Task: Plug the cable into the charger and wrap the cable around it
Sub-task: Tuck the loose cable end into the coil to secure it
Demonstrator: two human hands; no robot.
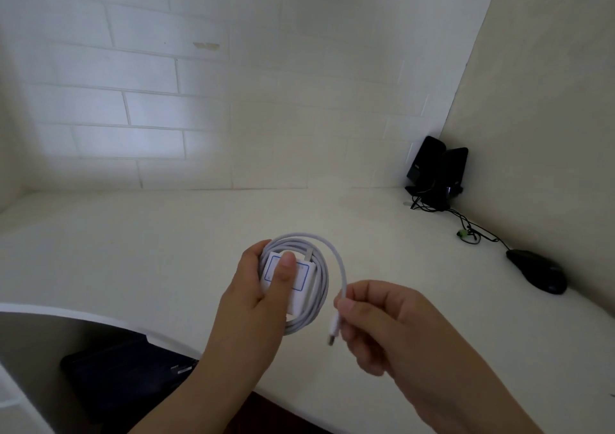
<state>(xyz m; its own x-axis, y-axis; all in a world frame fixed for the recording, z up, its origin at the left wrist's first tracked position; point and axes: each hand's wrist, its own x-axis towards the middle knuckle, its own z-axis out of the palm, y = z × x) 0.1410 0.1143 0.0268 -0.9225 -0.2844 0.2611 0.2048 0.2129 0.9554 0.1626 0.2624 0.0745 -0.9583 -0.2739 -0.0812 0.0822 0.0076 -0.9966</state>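
My left hand holds a white charger with a blue outlined label, thumb pressed on its face. A white cable lies in several loops around the charger. One end of the cable is plugged in at the charger's top. The last stretch arcs out to the right and down into my right hand, which pinches it just above the free plug. The metal tip of that plug points down, clear of the charger. Both hands are above the white desk.
A black mouse lies at the right of the desk, its cord running to black speakers in the back corner. A small green item sits on the cord. The desk's curved front edge has a dark bag below it.
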